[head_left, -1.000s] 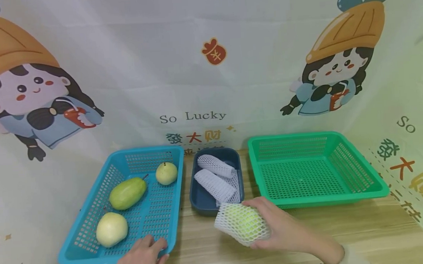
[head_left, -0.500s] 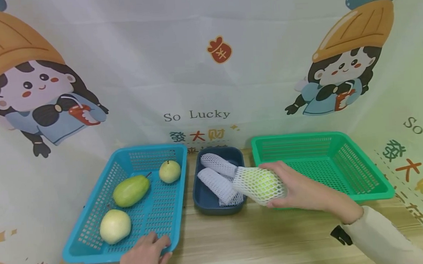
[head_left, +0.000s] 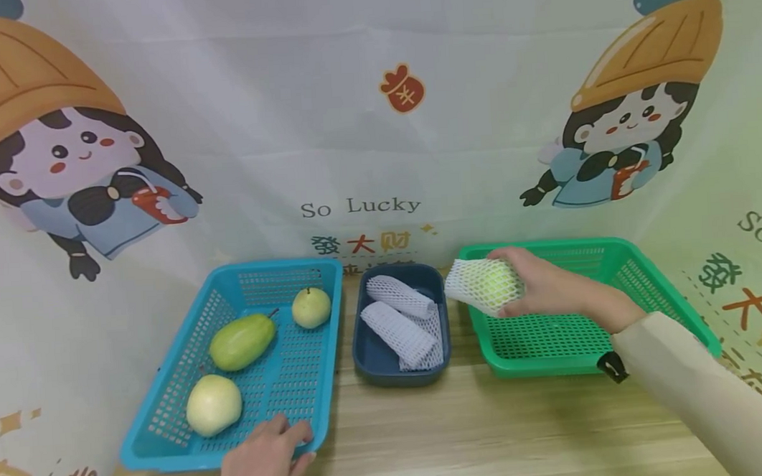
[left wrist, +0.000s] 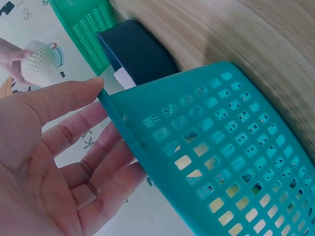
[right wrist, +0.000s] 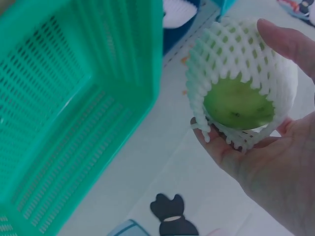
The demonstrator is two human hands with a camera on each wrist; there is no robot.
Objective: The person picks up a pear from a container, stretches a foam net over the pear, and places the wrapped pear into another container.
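Note:
My right hand (head_left: 545,283) grips a green fruit (right wrist: 238,104) wrapped in a white foam net sleeve (right wrist: 229,51). It holds the fruit over the left end of the green basket (head_left: 556,365). Through the sleeve's open end, the right wrist view shows the fruit's smooth green skin. My left hand (head_left: 259,456) holds the near right corner of the blue basket (head_left: 166,463), thumb and fingers on either side of its rim. Inside that basket lie a long green fruit (head_left: 242,342), a large pale yellow fruit (head_left: 214,405) and a small yellow pear (head_left: 311,308).
Between the baskets stands a dark blue tub (head_left: 388,378) with several white foam net sleeves (head_left: 399,332) in it. All three containers rest on a wooden table (head_left: 417,437). Behind them hangs a printed cloth (head_left: 323,111).
My right hand has carried the sleeved fruit away from me and to the right, from in front of the tub to over the green basket. The left hand has stayed at the blue basket's corner.

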